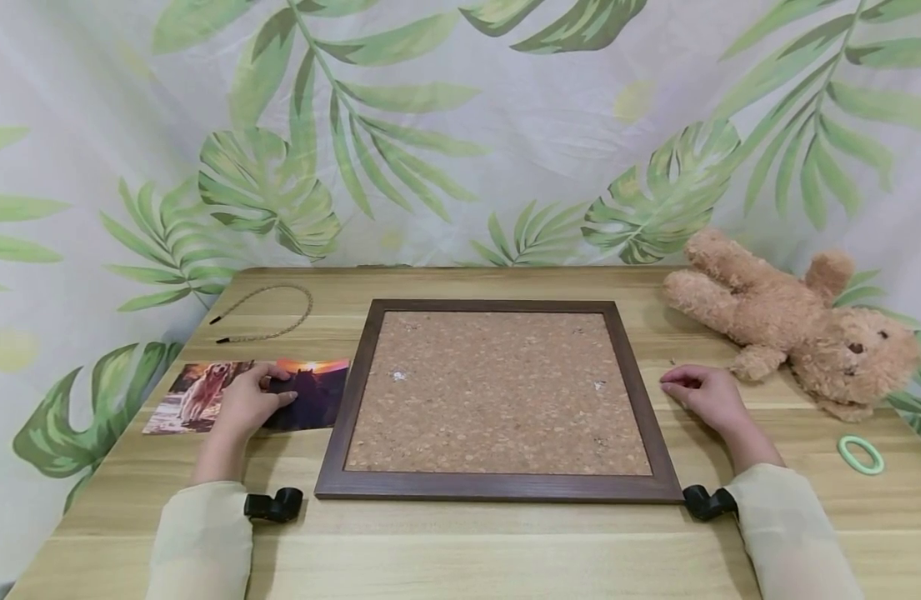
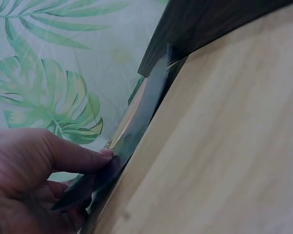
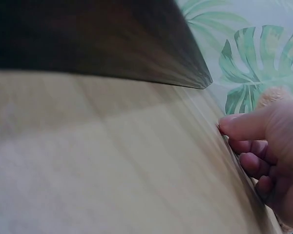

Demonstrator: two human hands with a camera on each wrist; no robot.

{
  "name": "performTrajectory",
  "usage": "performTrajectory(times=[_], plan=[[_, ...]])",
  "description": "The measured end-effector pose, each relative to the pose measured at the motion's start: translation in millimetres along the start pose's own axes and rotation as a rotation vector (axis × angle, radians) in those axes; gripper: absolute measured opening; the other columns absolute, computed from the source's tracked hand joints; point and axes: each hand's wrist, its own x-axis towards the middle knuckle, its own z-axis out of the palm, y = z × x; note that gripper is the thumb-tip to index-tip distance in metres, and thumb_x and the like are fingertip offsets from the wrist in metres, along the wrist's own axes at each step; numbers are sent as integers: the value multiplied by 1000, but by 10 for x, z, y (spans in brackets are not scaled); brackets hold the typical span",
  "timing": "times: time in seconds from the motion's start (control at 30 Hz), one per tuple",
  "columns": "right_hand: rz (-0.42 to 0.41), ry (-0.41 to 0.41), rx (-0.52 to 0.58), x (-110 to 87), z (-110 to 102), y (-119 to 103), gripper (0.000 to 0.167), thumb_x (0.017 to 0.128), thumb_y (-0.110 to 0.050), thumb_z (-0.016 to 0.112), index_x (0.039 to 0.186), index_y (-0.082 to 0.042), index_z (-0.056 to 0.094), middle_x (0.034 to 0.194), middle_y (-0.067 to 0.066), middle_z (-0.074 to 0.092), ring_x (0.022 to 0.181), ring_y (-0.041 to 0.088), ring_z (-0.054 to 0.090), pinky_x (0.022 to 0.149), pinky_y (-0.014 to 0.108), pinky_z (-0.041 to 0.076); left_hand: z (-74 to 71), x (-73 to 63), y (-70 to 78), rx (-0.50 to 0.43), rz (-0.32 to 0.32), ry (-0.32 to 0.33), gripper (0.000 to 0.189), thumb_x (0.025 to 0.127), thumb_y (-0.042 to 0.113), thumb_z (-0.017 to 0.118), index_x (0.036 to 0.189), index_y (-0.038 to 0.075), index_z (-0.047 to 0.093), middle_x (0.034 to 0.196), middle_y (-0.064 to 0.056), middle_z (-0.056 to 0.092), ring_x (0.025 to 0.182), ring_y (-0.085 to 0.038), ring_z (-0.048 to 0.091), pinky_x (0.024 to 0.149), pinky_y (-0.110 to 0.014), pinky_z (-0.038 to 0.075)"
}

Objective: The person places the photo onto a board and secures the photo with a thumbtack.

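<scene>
My left hand (image 1: pixel 247 402) pinches a sunset photo (image 1: pixel 317 400) with a dark silhouette, thumb on top, beside the left edge of a brown-framed cork board (image 1: pixel 498 392). In the left wrist view the photo (image 2: pixel 132 129) is bowed upward, its far end at the frame (image 2: pixel 200 29). A second photo, of a dog (image 1: pixel 197 400), lies to the left, partly behind my left hand. My right hand (image 1: pixel 708 400) rests on the table right of the board, fingers loosely curled, with no object visible in it. Its thumb (image 3: pixel 244 126) lies near the tabletop.
A teddy bear (image 1: pixel 790 308) lies on its side at the back right, close to my right hand. A green ring (image 1: pixel 861 455) sits near the table's right edge. At the back left is a thin braided band (image 1: pixel 310 304) with dark tips. Leaf-patterned cloth (image 1: pixel 535 167) hangs behind the table.
</scene>
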Motion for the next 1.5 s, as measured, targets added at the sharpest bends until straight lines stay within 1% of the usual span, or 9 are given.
performTrajectory(times=[0.27,0.37,0.5,0.6,0.77,0.93,1.07,1.3,1.5], plan=[[26,-24,13,3,-37,13,18,83,-13,58,90,3,64,77,10,59,61,11,46,52,25,37,-55,36,8,-155,-24,17,29,82,10,58,105,-6,54,108,-26,46,96,-36,41,75,-43,34],[44,-33,71,-6,-71,3,20,84,-13,57,92,5,62,77,9,59,61,10,46,52,24,37,-90,58,10,-162,-61,54,30,81,16,60,106,-1,56,108,-21,50,97,-31,43,68,-36,38],[99,-33,217,-14,-124,-34,24,83,-11,57,94,11,57,73,5,59,61,7,50,52,23,41,-128,84,20,-241,-92,63,39,80,24,62,110,1,54,116,-20,47,106,-31,41,77,-36,39],[149,-40,300,-5,-190,-96,31,84,-13,56,100,13,53,75,-3,60,65,7,55,55,23,44,-137,117,42,-331,-122,34,47,79,34,61,117,6,52,126,-20,39,115,-33,32,89,-42,30],[154,-65,274,62,-326,-236,38,85,-20,56,107,11,52,80,-13,60,73,4,55,62,27,43,-145,220,226,-413,-108,13,50,78,36,62,119,10,52,133,-17,30,121,-31,26,92,-40,28],[159,-96,256,168,-414,-353,43,86,-24,54,113,10,51,84,-10,62,77,3,55,68,32,42,-117,323,599,-489,-39,-24,47,80,21,62,122,3,48,134,-18,28,122,-29,24,93,-39,27],[145,-87,253,280,-432,-447,42,88,-25,51,115,8,50,85,-12,59,78,3,55,72,31,43,-8,389,936,-508,50,-82,45,81,10,61,122,-2,46,130,-19,33,117,-29,28,92,-41,28],[119,-57,297,483,-404,-640,41,87,-24,51,113,9,51,86,-6,59,76,7,54,66,20,43,366,520,1457,-490,129,-195,38,81,10,60,118,3,52,128,-14,38,117,-28,33,90,-41,30],[101,-43,360,611,-283,-761,35,88,-16,51,111,11,51,79,-10,58,73,5,55,65,21,43,744,563,1774,-506,131,-247,34,80,9,62,113,9,56,112,-11,47,96,-22,43,72,-34,38]])
